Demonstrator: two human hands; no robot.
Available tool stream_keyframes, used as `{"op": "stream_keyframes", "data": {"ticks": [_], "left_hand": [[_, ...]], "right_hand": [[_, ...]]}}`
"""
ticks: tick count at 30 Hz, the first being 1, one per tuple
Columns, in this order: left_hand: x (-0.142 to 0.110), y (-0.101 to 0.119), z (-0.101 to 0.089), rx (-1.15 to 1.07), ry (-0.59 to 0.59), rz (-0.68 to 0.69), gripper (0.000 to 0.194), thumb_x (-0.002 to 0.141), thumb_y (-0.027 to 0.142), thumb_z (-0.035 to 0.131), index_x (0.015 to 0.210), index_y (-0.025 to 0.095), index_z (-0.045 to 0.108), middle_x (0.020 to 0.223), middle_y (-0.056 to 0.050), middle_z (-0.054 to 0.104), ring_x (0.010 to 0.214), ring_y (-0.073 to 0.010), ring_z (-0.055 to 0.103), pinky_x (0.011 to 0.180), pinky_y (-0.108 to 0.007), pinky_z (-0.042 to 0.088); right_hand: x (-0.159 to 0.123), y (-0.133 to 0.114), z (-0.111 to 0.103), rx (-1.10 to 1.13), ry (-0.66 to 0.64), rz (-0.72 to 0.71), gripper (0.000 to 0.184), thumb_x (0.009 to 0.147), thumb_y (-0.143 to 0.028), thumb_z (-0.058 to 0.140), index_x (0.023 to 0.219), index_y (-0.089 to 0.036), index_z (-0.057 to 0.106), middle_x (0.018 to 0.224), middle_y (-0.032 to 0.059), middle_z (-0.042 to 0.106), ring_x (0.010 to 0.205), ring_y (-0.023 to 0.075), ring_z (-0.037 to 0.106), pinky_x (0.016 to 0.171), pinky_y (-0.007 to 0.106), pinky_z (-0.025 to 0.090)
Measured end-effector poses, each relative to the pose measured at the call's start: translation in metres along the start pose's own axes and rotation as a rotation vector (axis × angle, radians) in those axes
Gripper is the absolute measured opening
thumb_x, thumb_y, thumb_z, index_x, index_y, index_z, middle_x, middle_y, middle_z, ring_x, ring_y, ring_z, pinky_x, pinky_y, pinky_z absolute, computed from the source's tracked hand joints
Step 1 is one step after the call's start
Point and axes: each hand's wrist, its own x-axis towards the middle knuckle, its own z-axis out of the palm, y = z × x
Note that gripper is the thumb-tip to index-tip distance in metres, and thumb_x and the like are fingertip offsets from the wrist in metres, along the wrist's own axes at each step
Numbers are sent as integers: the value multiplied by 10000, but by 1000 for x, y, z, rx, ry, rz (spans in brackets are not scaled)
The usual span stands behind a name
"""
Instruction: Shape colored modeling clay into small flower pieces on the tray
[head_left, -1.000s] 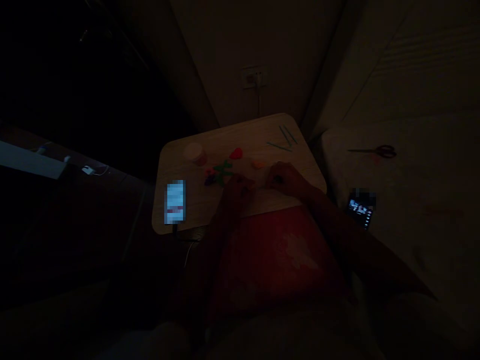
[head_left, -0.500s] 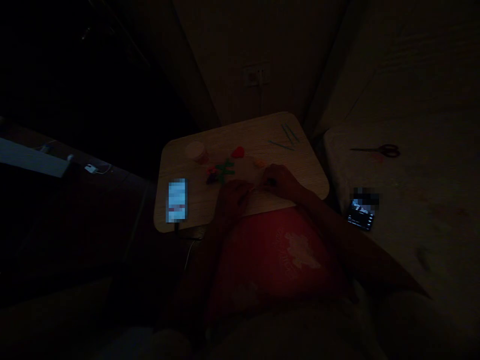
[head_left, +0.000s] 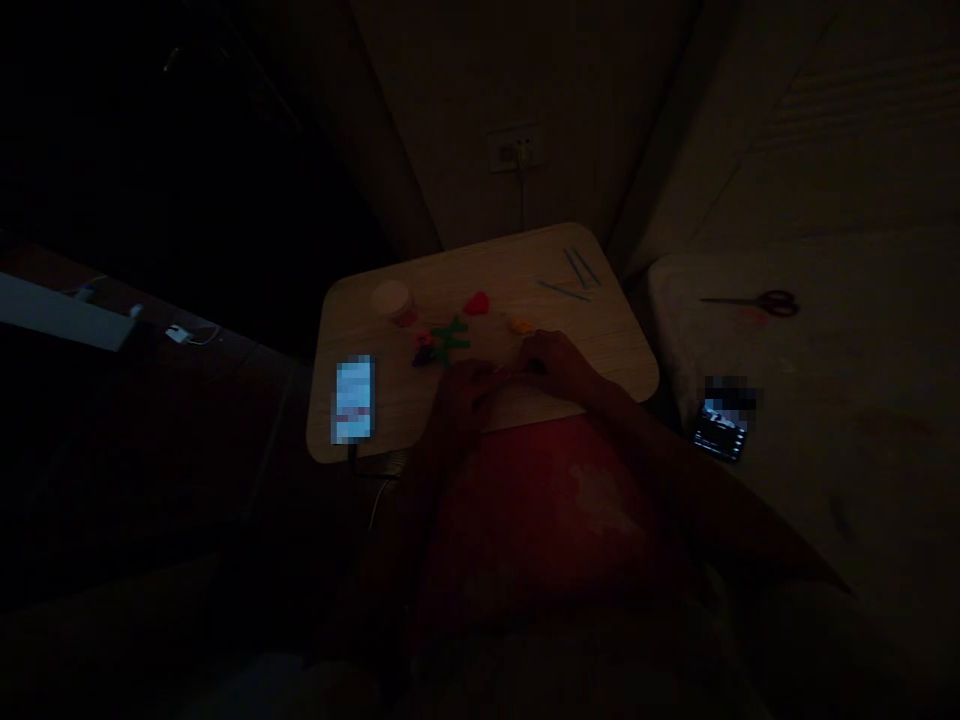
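Note:
In the dim head view, my left hand (head_left: pixel 466 392) and my right hand (head_left: pixel 553 362) meet near the front edge of a small wooden table (head_left: pixel 615 360). The fingers of both are closed around something small between them, too dark to name. Just beyond my left hand lies a green, branching, dough-like piece (head_left: pixel 451 338), with a pink flower-like piece (head_left: pixel 424 340) and a dark purple piece (head_left: pixel 423 357) against it. A yellow-orange lump (head_left: pixel 520 326) sits just past my right fingers. Farther back rests a red lump (head_left: pixel 477 303).
A round lidded tub (head_left: pixel 392 302) stands at the table's back left, and a lit phone (head_left: pixel 353 399) lies front left. Several thin sticks (head_left: pixel 576 276) lie back right. On the pale surface to the right are scissors (head_left: pixel 757 302) and another phone (head_left: pixel 721 425).
My right hand has turned slightly and its fingers have drawn closer together near the left fingertips. The things on the table have stayed in place.

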Motion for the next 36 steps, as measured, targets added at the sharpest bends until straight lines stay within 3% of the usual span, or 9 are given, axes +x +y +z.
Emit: {"op": "stream_keyframes", "data": {"ticks": [9,17,23,28,32,36], "left_hand": [[1,-3,0,8,-15,4,478,990,194,561,1439,325,659,1282,-88,651,1208,-269,567,1074,-480,462],[-1,-3,-2,-10,-40,6,531,957,158,551,1461,305,635,1322,-93,633,1244,-276,552,1097,-493,447],[1,5,-5,-35,-33,-23,496,970,218,570,1462,275,607,1340,-99,635,1263,-286,554,1125,-493,430],[8,5,0,-59,37,-92,586,967,331,658,1522,229,498,1337,-124,652,1241,-303,577,1128,-496,438],[17,6,7,-38,79,-154,378,936,364,727,1268,194,665,1230,-117,670,1182,-299,596,1079,-482,480],[25,5,7,-79,73,-122,219,993,291,642,1172,199,728,1160,-94,697,1140,-264,623,1054,-455,501]], "right_hand": [[-4,-4,6,-98,59,68,273,952,-466,715,860,-214,767,899,90,757,917,271,648,809,382,393],[-1,-5,6,-54,43,74,292,957,-477,708,830,-223,775,910,88,766,923,267,636,821,380,404],[-6,1,0,2,-2,27,199,896,-401,779,832,-213,768,877,76,756,904,260,645,819,369,420],[-14,7,-7,80,39,47,201,875,-388,781,806,-202,746,830,73,730,859,253,641,797,364,440],[-17,7,-15,110,61,70,180,851,-353,798,784,-198,736,824,76,722,834,249,632,791,368,444],[-20,8,-21,106,68,86,160,843,-338,802,793,-201,737,840,74,728,850,253,629,810,375,445]]}}
